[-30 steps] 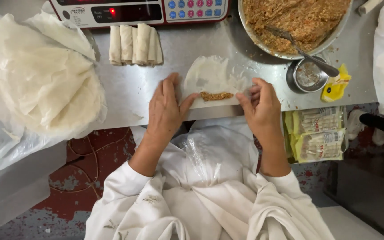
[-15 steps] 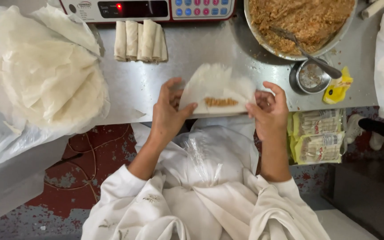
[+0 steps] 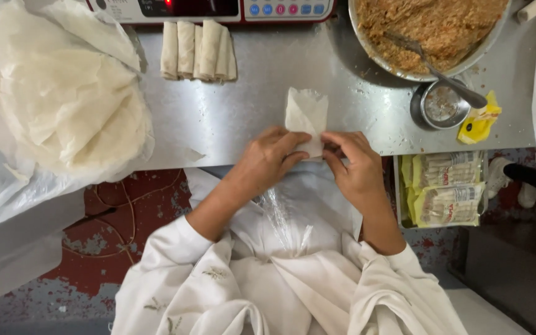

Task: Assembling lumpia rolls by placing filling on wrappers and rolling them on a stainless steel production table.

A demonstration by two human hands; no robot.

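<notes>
**Thin wrapper mid-fold, tearing and leaking the main risks**

Both hands at the near edge of the steel tabletop (image 3: 243, 118), pinching the folded wrapper (image 3: 306, 115). Left hand (image 3: 267, 160) with fingertips pressed on the wrapper's lower left corner; right hand (image 3: 353, 166) with thumb and fingers closed on its lower right. Far end of the wrapper lying flat and free, pointing toward the big bowl of filling (image 3: 429, 28).

Likely trouble: sheet looks thin, so too hard a pull in the grip could split it. Loose tuck could let filling slip out at the sides. Uneven roll would not match the finished rolls (image 3: 197, 49) lined up farther back. Wrapper so near the tabletop's edge could slide off toward the lap.

Hard to make out: filling inside the fold, fully covered. Wrapper's near edge hidden under the fingers. Stack of wrapper sheets (image 3: 69, 105) partly veiled by plastic. Scale (image 3: 218, 8) and bowl cut off at the top. Contents of the small metal cup (image 3: 443, 104) unclear.
</notes>
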